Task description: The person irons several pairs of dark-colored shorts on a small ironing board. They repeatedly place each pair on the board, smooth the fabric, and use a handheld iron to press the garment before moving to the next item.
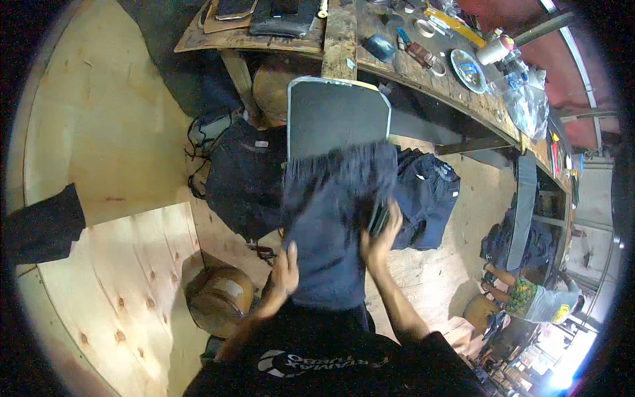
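Observation:
I hold a dark blue denim garment (331,218) stretched over the lower end of a grey upright board (337,116) with a pale rim. My left hand (284,271) presses flat against the cloth's lower left side. My right hand (380,235) grips the cloth's right edge, fingers curled around a fold. The garment is blurred from motion and hides the board's lower part.
Piles of dark denim lie left (241,175) and right (426,195) of the board. A cluttered wooden workbench (397,66) curves across the top. Plywood sheets (99,132) fill the left. A brown stool (221,298) stands at lower left. Another person (536,298) crouches at far right.

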A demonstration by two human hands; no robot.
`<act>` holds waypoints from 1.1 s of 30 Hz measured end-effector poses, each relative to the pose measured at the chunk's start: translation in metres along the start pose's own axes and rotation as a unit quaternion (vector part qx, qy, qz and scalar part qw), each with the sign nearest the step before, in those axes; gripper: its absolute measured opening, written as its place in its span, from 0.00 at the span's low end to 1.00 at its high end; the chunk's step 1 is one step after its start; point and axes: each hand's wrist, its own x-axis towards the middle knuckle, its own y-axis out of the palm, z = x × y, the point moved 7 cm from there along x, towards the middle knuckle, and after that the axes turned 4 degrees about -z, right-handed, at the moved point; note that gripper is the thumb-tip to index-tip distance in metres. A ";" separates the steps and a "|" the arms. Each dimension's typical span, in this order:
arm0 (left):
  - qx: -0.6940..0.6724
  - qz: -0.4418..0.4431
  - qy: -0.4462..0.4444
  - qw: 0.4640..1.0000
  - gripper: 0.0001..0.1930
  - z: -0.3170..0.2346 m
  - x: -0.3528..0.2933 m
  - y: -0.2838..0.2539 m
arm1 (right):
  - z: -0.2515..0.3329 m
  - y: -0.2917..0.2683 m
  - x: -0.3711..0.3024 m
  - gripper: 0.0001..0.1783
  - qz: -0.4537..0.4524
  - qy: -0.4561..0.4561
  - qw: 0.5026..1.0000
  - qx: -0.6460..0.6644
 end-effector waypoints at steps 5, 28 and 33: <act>0.015 -0.012 0.090 0.996 0.29 0.055 0.012 -0.084 | 0.100 0.000 -0.069 0.37 0.181 -0.147 0.970 0.075; 0.121 0.161 0.520 0.830 0.67 -0.234 0.299 0.184 | 0.129 0.091 0.061 0.50 0.456 -0.134 0.849 0.232; 0.089 0.181 0.505 0.839 0.65 -0.231 0.307 0.186 | 0.081 0.108 0.132 0.41 0.348 -0.106 0.906 0.216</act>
